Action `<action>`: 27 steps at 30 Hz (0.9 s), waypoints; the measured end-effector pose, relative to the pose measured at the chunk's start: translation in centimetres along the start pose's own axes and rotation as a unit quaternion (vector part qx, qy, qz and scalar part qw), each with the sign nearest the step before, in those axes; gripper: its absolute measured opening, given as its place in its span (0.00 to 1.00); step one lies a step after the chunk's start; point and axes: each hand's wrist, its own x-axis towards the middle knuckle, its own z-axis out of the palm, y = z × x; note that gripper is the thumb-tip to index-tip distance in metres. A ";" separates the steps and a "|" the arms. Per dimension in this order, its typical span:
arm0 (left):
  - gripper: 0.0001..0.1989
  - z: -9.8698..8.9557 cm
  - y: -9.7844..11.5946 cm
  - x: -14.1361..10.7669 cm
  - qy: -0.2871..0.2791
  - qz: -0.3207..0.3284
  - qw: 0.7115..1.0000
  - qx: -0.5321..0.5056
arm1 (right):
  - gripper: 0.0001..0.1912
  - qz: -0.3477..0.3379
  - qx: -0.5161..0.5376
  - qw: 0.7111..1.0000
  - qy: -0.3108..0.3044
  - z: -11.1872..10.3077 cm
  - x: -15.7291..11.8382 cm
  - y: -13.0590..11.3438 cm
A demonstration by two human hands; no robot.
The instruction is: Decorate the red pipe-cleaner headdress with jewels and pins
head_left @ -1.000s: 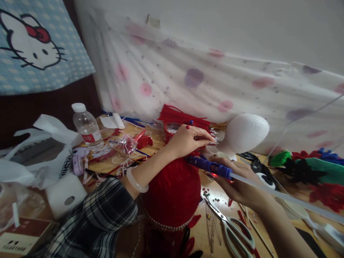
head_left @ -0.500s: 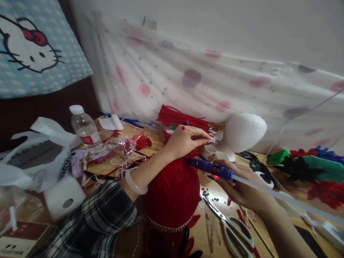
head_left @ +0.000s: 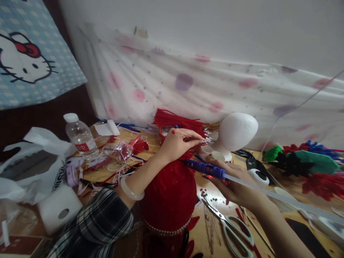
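In front of me stands a rounded red form (head_left: 169, 195) with a string of pearls (head_left: 172, 233) around its lower edge. My left hand (head_left: 181, 143) is over its far side, thumb and fingers pinched together. Two ball-head pins, one blue (head_left: 176, 126) and one red (head_left: 173, 132), stick out from between its fingers. Silvery beads (head_left: 207, 137) show at its fingertips; whether they are gripped cannot be told. My right hand (head_left: 239, 184) is closed around a blue hot glue gun (head_left: 205, 169), its nozzle pointing left at the form's top. A long glue stick (head_left: 268, 191) trails from its back.
Scissors (head_left: 228, 229) and loose ball-head pins (head_left: 211, 215) lie at the near right. A white foam head (head_left: 238, 132) stands behind my right hand. Coloured felt-like flowers (head_left: 301, 161) lie far right. A water bottle (head_left: 82, 138), paper roll (head_left: 60, 208) and plastic bag (head_left: 34, 161) crowd the left.
The view has shifted slightly, so most things sit a little further left. Both hands keep nearly the same hold and place over the red form.
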 end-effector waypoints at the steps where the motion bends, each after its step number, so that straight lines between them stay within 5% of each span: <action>1: 0.05 0.0 0.0 0.0 0.000 0.000 1.000 0.001 | 0.10 0.001 0.002 1.000 -0.001 0.0 -0.1 0.0; 8: 0.05 -0.1 -0.3 0.2 -0.002 0.006 1.000 -0.005 | 0.08 0.007 0.010 0.999 0.039 0.3 0.0 -0.4; 17: 0.04 -0.1 -0.2 0.3 -0.001 -0.005 1.000 -0.001 | 0.07 0.026 0.023 0.999 -0.028 -0.1 1.1 -0.5; 27: 0.05 0.0 -0.3 0.3 -0.002 -0.001 1.000 0.012 | 0.06 0.025 0.029 0.999 0.008 0.5 0.1 -0.1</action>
